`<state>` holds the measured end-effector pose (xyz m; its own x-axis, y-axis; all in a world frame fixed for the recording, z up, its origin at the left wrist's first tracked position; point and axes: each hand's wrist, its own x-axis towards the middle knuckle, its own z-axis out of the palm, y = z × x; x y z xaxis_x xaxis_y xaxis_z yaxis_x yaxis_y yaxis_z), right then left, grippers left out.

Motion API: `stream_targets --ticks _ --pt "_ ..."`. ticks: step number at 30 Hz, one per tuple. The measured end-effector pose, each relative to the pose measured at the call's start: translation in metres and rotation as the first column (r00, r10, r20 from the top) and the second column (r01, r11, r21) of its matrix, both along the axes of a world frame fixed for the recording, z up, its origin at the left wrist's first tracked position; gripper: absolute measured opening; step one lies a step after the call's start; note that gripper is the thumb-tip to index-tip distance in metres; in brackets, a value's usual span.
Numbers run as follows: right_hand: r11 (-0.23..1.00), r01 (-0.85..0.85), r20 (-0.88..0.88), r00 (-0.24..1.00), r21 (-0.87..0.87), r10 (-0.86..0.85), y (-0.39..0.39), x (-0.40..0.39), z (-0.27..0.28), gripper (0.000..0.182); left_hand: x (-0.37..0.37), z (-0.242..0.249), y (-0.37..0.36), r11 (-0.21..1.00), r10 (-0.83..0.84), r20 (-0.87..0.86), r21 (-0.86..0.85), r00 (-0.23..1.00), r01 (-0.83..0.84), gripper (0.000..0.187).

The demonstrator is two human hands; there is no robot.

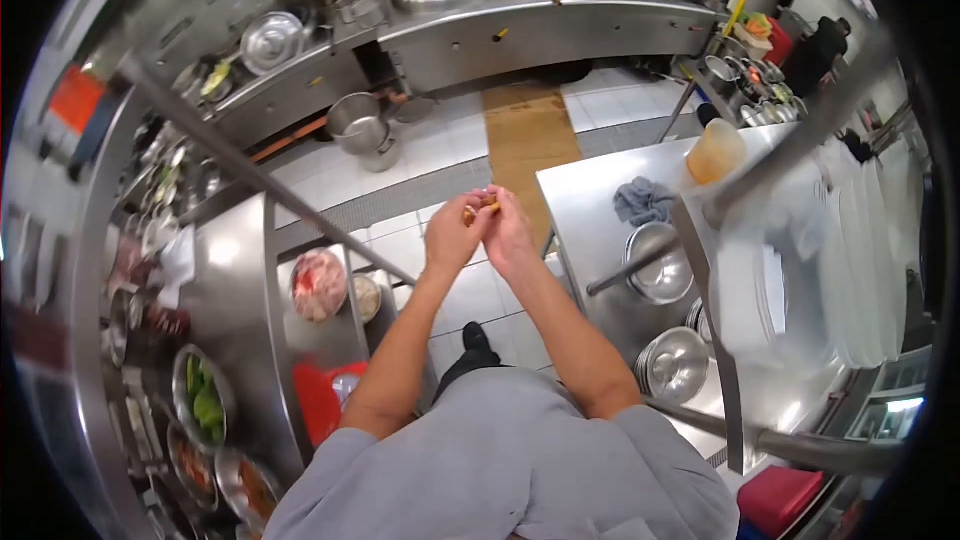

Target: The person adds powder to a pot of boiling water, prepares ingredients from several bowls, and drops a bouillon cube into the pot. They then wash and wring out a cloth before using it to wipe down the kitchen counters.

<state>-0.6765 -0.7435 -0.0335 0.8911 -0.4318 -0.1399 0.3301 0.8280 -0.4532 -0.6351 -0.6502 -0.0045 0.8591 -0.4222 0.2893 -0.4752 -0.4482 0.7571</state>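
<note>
My left hand (453, 232) and my right hand (511, 231) meet in front of me at the middle of the view, raised above the floor. Both have their fingers curled inward, with the fingertips close together. Between them shows a small yellow-brown piece (469, 214), partly covered by the fingers; its kind is too small to make out. A bit of the same colour also appears at the right hand's fingertips. Neither hand touches a table.
A steel table (590, 200) at right carries a grey cloth (645, 201), metal bowls (660, 265) and an orange-tinted container (716, 152). At left are a bowl of raw meat (319, 285) and a bowl of green vegetables (205, 400). Metal rails (240, 155) cross nearby. Another person (815, 55) stands far right.
</note>
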Motion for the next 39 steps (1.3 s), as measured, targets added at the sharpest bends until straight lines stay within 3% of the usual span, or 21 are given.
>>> stream_targets --ticks 2,5,8,9,12,13,15,16,17,19,20,22,23,26,27,30,31,32,34,38,39 --pt "0.999 -0.032 0.042 0.999 -0.018 0.033 -0.011 0.041 -0.012 0.021 0.041 0.003 -0.008 0.998 -0.052 0.050 0.042 0.997 0.050 0.024" --pt "0.999 -0.020 -0.039 0.999 -0.048 0.018 -0.026 0.092 -0.013 0.020 0.092 0.013 -0.020 0.988 -0.154 0.067 0.046 0.986 0.151 0.021" --pt "0.999 -0.001 -0.132 0.991 -0.047 -0.005 -0.033 0.140 -0.001 0.018 0.135 0.010 -0.034 0.992 -0.119 0.214 0.071 0.970 0.107 0.023" --pt "0.999 0.006 -0.166 0.986 -0.045 -0.013 -0.037 0.158 0.005 0.017 0.152 0.010 -0.039 0.994 -0.096 0.171 0.076 0.981 0.084 0.022" --pt "0.999 -0.022 -0.097 0.995 -0.033 0.018 -0.053 0.220 -0.002 0.013 0.208 0.005 -0.051 0.996 -0.051 0.250 0.086 0.967 0.031 0.021" --pt "1.000 -0.022 -0.095 0.995 0.002 0.022 -0.061 0.242 -0.007 0.013 0.231 -0.007 -0.054 1.000 -0.031 0.321 0.010 0.947 0.030 0.016" --pt "0.997 -0.052 -0.076 0.995 0.062 0.057 -0.079 0.297 -0.014 0.012 0.289 -0.035 -0.050 0.995 -0.028 -0.122 -0.100 0.992 0.016 0.016" --pt "0.989 -0.140 -0.094 0.986 -0.042 0.136 -0.087 0.321 -0.020 0.013 0.315 -0.036 -0.048 0.987 -0.029 -0.331 -0.159 0.943 -0.025 0.017" --pt "0.961 -0.237 -0.116 0.968 -0.144 0.221 -0.098 0.344 -0.026 0.015 0.339 -0.035 -0.046 0.959 -0.096 -0.564 -0.272 0.820 -0.075 0.022" --pt "0.821 -0.457 -0.122 0.888 -0.342 0.443 -0.115 0.386 -0.026 0.023 0.378 -0.014 -0.036 0.945 -0.122 -0.702 -0.298 0.702 -0.134 0.022" --pt "0.691 -0.511 -0.160 0.846 -0.511 0.508 -0.116 0.402 -0.016 0.025 0.397 -0.005 -0.031 0.935 -0.147 -0.757 -0.316 0.637 -0.160 0.022" --pt "0.350 -0.515 -0.248 0.773 -0.782 0.584 -0.117 0.434 0.005 0.029 0.434 0.003 -0.022 0.961 -0.074 -0.736 -0.233 0.673 -0.149 0.021" --pt "0.162 -0.412 -0.252 0.776 -0.897 0.578 -0.116 0.455 0.003 0.033 0.452 0.003 -0.018 0.977 -0.037 -0.720 -0.173 0.693 -0.126 0.021" --pt "-0.056 -0.020 -0.044 0.881 -0.998 0.472 -0.102 0.508 0.025 0.033 0.491 0.007 -0.011 0.986 0.043 -0.573 -0.107 0.819 -0.127 0.024" --pt "-0.120 -0.106 -0.150 0.872 -0.987 0.465 -0.100 0.524 0.039 0.032 0.507 0.004 -0.006 0.984 0.071 -0.518 -0.102 0.852 -0.144 0.025" --pt "-0.166 0.003 -0.075 0.883 -0.986 0.463 -0.086 0.579 0.035 0.031 0.555 0.007 0.010 0.980 0.172 -0.444 -0.015 0.879 -0.199 0.034" --pt "-0.178 -0.099 -0.169 0.885 -0.979 0.434 -0.080 0.596 0.028 0.029 0.568 0.015 0.016 0.976 0.203 -0.437 0.024 0.876 -0.214 0.037" --pt "0.049 -0.295 -0.231 0.831 -0.954 0.505 -0.075 0.615 0.019 0.028 0.582 0.021 0.023 0.964 0.238 -0.444 -0.004 0.864 -0.268 0.038" --pt "0.419 -0.636 -0.273 0.708 -0.648 0.652 -0.063 0.652 0.012 0.027 0.618 0.030 0.045 0.931 0.290 -0.456 -0.070 0.841 -0.359 0.040" --pt "0.621 -0.648 -0.136 0.732 -0.442 0.667 -0.028 0.706 0.017 0.027 0.690 0.015 0.097 0.919 0.298 -0.326 -0.157 0.897 -0.362 0.032" --pt "0.625 -0.660 -0.117 0.721 -0.416 0.683 -0.020 0.720 0.015 0.026 0.701 0.020 0.103 0.908 0.277 -0.300 -0.228 0.913 -0.351 0.022"
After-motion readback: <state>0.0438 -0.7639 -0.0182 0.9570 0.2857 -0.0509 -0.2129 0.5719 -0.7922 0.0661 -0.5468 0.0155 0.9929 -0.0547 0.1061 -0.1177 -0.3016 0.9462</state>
